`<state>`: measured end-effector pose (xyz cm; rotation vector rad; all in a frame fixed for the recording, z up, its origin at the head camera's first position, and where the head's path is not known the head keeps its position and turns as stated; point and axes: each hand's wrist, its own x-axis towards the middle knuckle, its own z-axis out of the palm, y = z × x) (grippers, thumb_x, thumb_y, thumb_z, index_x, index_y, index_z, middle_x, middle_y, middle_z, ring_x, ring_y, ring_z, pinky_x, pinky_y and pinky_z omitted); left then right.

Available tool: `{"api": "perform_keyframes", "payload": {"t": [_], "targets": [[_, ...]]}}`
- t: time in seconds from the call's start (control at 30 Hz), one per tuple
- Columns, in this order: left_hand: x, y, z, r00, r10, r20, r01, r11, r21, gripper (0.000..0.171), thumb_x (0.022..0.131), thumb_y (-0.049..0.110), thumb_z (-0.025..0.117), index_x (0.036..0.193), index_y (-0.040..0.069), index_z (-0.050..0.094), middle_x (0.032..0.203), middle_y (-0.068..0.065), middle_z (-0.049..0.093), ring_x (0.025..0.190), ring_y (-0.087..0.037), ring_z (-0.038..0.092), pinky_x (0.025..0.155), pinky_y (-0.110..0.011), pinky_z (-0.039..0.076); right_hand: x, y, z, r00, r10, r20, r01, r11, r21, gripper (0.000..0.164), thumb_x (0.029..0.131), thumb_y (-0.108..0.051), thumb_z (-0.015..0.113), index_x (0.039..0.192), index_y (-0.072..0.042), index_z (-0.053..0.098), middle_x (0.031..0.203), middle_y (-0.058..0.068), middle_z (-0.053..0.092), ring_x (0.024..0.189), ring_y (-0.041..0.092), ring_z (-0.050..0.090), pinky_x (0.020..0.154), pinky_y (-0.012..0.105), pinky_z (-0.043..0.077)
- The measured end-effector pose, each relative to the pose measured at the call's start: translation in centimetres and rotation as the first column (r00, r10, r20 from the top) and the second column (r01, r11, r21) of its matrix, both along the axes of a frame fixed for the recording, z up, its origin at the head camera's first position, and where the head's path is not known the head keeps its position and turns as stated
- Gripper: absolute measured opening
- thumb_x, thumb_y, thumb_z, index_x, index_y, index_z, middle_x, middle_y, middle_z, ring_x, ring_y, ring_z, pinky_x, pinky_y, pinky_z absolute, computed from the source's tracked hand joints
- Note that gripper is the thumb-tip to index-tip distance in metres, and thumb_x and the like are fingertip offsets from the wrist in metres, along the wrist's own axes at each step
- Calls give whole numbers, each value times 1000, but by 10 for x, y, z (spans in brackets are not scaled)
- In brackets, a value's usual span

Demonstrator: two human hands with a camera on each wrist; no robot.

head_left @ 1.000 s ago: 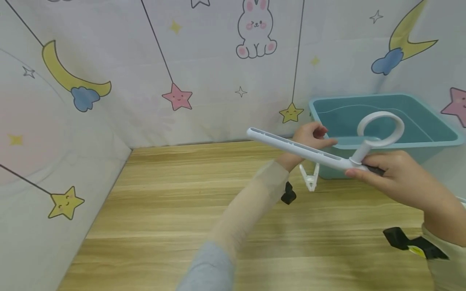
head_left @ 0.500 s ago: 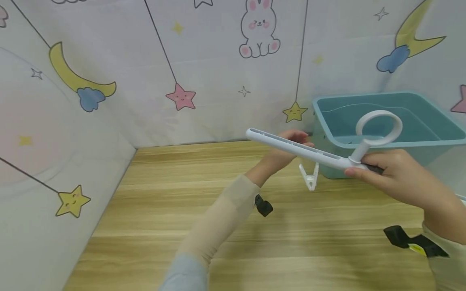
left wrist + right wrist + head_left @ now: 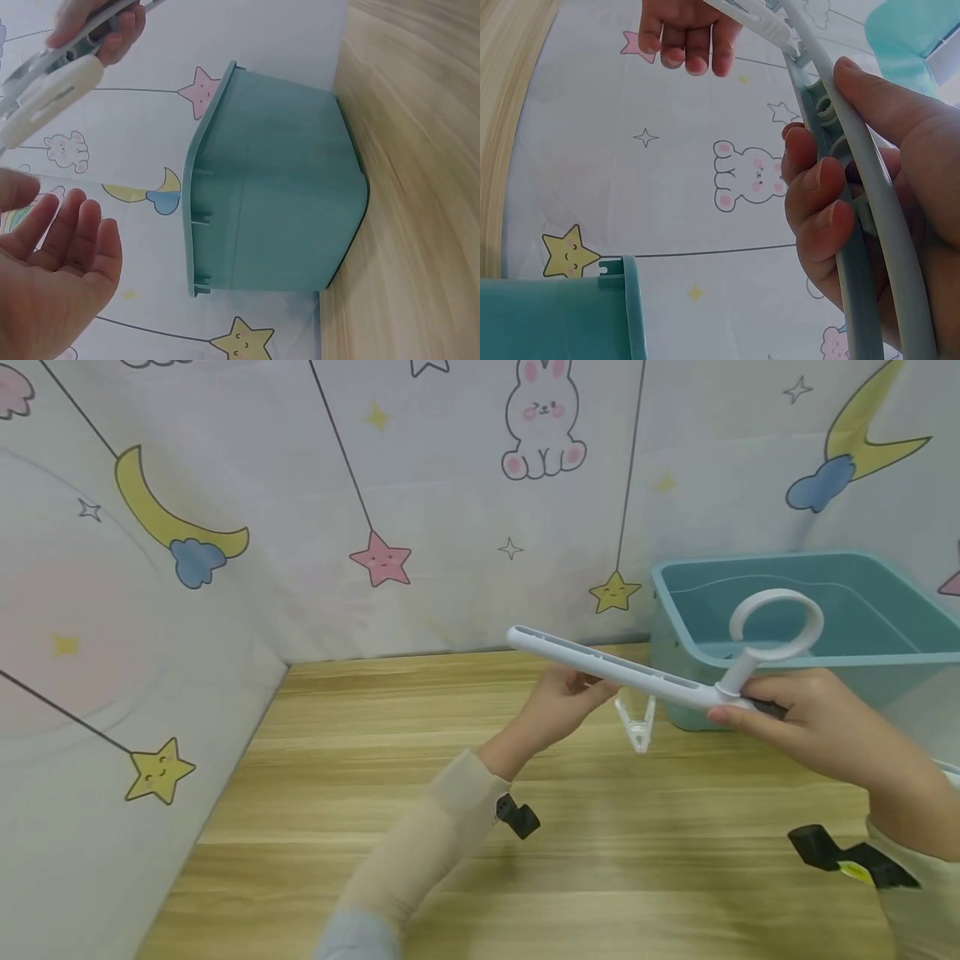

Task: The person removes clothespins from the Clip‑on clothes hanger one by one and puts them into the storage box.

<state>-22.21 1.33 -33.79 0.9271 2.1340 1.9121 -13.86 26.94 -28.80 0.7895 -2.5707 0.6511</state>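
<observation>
A white plastic clothes hanger [image 3: 615,668] with a slotted bar and a ring-shaped hook [image 3: 817,627] is held up above the table. My right hand [image 3: 821,722] grips it beside the base of the hook, fingers curled round the bar in the right wrist view. From the bar hangs a white clip [image 3: 637,727], its two legs spread in a V; the left wrist view shows this clip [image 3: 56,97] close up. My left hand [image 3: 551,710] is just below the bar's left part, its fingers loosely bent. Nothing shows between those fingers [image 3: 75,232] in the left wrist view.
A teal plastic tub [image 3: 795,560] stands on the wood-grain table [image 3: 360,793] at the back right, behind the hanger. A pale cloth [image 3: 450,485] printed with stars, moons and a rabbit hangs at the back and left.
My left hand has moved left and down, from the tub's near rim to below the hanger's bar. The right hand and hanger stay nearly still; the head view has turned slightly left.
</observation>
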Motion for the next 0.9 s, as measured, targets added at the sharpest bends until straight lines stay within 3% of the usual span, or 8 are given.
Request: {"api": "perform_keyframes", "payload": {"t": [0.13, 0.27, 0.37, 0.5, 0.6, 0.73, 0.9], "targets": [[8, -4, 0, 998, -52, 21, 50, 995, 87, 26, 100, 0, 41, 116, -12, 58, 107, -31, 62, 93, -16, 62, 83, -27, 53, 0, -2, 1, 1000, 0, 12, 0, 1000, -3, 17, 81, -17, 77, 75, -16, 61, 60, -15, 35, 54, -2, 33, 46, 20, 28], [13, -10, -1, 991, -93, 101, 77, 986, 145, 32, 98, 0, 36, 120, -15, 53, 110, -34, 58, 96, -17, 60, 86, -29, 52, 0, -3, 1, 1000, -9, 28, 9, 1000, 2, 17, 82, -17, 77, 75, -15, 62, 60, -15, 35, 53, -1, 34, 45, 20, 28], [18, -13, -5, 984, -113, 139, 92, 984, 151, 34, 98, 4, 37, 123, -16, 51, 114, -35, 55, 101, -30, 59, 87, -30, 51, -2, -3, 1, 1000, -4, 27, 4, 1000, 3, 17, 82, -17, 77, 75, -15, 62, 59, -15, 34, 53, -1, 33, 45, 20, 28], [22, -14, -14, 977, -166, 131, 145, 977, 154, 35, 99, 6, 39, 125, -17, 48, 117, -38, 52, 110, -48, 52, 89, -30, 51, -4, -3, -1, 1000, 10, 23, -10, 1000, -2, 18, 81, -17, 77, 74, -17, 61, 59, -16, 34, 52, -2, 31, 45, 19, 27], [25, -12, -19, 972, -194, 130, 173, 972, 157, 34, 99, 5, 42, 126, -16, 47, 118, -38, 51, 106, -36, 58, 89, -29, 51, -6, -5, -2, 999, 8, 34, -7, 1000, -2, 19, 82, -17, 77, 73, -18, 61, 59, -16, 33, 51, -2, 31, 44, 19, 27], [28, -8, -23, 964, -219, 149, 196, 968, 154, 32, 98, 0, 47, 127, -14, 47, 120, -35, 51, 95, -7, 59, 89, -26, 51, -7, -8, -3, 998, 6, 57, -6, 1000, -3, 17, 82, -17, 77, 74, -16, 62, 58, -15, 33, 51, -1, 31, 44, 20, 28], [32, -5, -22, 950, -243, 196, 207, 961, 186, 34, 95, -6, 52, 128, -11, 47, 116, -26, 54, 97, -4, 59, 91, -27, 50, -8, -11, -3, 997, 26, 78, -25, 1000, -17, 16, 82, -16, 77, 76, -16, 62, 58, -16, 33, 51, -1, 31, 45, 20, 28]]}}
